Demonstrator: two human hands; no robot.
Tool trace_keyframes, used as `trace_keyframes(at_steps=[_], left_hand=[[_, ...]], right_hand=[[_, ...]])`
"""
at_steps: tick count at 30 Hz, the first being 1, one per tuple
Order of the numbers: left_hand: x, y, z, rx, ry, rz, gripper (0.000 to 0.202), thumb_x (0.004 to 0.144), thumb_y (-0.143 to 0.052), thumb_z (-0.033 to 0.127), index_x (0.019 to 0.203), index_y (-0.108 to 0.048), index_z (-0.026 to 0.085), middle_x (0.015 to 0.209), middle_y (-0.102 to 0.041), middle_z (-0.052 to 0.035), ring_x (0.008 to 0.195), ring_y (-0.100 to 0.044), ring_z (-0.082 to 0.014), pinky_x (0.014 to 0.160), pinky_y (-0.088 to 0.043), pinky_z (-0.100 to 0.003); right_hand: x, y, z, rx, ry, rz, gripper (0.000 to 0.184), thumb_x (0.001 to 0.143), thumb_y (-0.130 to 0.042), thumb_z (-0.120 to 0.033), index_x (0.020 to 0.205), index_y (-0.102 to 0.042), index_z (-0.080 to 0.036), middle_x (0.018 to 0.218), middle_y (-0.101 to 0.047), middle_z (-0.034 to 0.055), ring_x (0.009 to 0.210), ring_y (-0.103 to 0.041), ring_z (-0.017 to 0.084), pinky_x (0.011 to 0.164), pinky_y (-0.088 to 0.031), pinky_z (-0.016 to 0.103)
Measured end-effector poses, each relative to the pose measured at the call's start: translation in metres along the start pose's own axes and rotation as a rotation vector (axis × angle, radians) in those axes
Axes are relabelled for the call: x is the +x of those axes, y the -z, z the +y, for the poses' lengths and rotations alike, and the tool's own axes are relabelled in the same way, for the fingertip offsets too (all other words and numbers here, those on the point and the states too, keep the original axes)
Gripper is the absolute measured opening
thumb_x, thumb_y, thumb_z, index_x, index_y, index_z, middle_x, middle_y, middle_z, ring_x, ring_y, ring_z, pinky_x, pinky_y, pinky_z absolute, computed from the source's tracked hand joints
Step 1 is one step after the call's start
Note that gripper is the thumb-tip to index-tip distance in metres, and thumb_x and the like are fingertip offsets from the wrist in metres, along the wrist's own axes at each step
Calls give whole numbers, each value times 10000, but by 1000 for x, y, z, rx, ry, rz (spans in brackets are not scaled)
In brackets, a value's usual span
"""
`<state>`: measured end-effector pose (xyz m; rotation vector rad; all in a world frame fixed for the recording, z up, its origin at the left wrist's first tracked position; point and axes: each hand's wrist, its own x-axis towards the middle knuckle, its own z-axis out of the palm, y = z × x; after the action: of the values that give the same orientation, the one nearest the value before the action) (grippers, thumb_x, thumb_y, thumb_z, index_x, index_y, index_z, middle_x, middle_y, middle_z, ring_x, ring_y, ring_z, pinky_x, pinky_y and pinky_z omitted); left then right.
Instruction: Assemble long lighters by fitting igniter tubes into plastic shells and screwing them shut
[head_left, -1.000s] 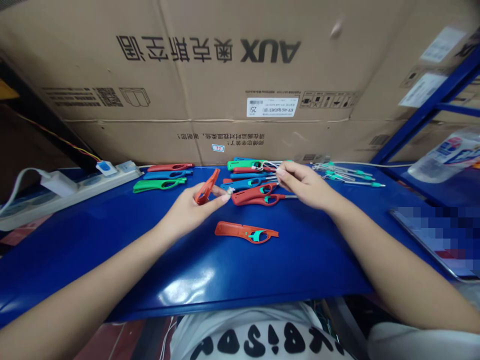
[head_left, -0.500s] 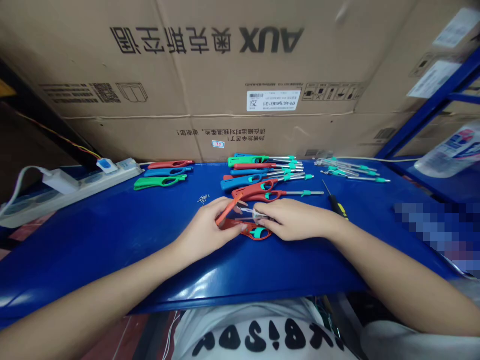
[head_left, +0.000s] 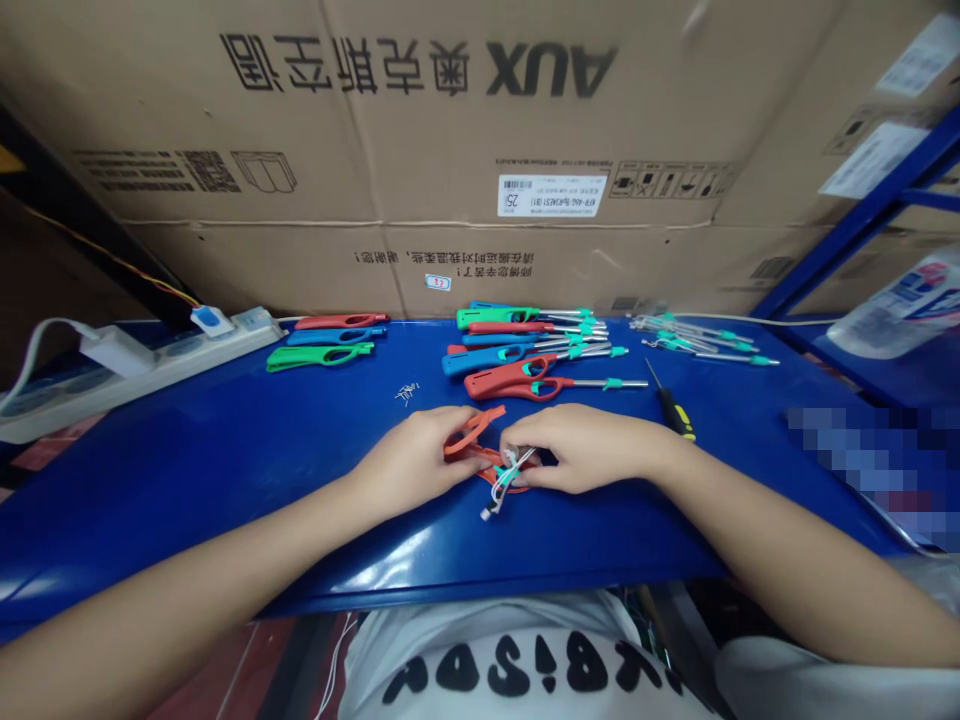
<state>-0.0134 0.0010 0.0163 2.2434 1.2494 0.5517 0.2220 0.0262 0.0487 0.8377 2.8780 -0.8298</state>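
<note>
My left hand [head_left: 412, 452] is closed around an orange-red lighter casing [head_left: 474, 430], with one piece raised above another lower piece. My right hand [head_left: 589, 447] pinches a small bundle of white wires [head_left: 497, 492], which hangs toward the table's front edge and ends in a small pale connector. A turquoise trigger [head_left: 507, 476] shows between the hands, just behind the wires. The right fingertips hide part of the bundle and of the lower casing. Directly behind the hands lie assembled red lighters [head_left: 491, 383] with metal tubes.
More lighters in green, blue and red [head_left: 495, 318] lie at the back. Three casings [head_left: 319, 356] are at back left, near a power strip [head_left: 180, 365]. Tiny screws [head_left: 407, 392], a screwdriver [head_left: 675, 412] and loose metal tubes with wires [head_left: 697, 335] lie on the blue table [head_left: 247, 490].
The wire bundle has swung from between the hands toward the table's front, pulled out by my right hand. The raised casing piece in my left hand has tipped lower, to the right.
</note>
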Motion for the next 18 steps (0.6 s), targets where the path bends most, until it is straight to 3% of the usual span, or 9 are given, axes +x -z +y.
trace_keyframes(at_steps=[6,12,15,18], left_hand=[[-1,1,1,52,25,-5,167,869,-677,332,951,-653,189,904,-684,-36,779,-631,-200,651,-429,-283],[0,8,0,104,67,-51,200,868,-672,359,968,-651,187,878,-679,-24,766,-619,-203,654,-428,-295],[-1,10,3,116,4,-11,216,871,-663,347,1010,-660,181,923,-665,-39,805,-618,-210,693,-459,-315],[-4,10,9,68,-99,-32,426,878,-624,260,1300,-582,217,1160,-620,-75,985,-628,-222,839,-508,-339]], right_hand=[[1,0,2,-69,2,41,20,852,-617,-203,863,-627,-189,781,-654,-9,671,-546,122,602,-333,237],[-14,26,10,43,66,237,117,833,-620,-185,950,-625,-182,890,-671,19,764,-586,141,687,-414,247],[-32,51,28,-54,-69,385,126,827,-617,-214,952,-606,-199,857,-657,12,745,-579,153,684,-418,261],[-57,80,74,-210,-392,578,137,835,-604,-256,961,-585,-205,797,-637,20,672,-543,155,639,-384,275]])
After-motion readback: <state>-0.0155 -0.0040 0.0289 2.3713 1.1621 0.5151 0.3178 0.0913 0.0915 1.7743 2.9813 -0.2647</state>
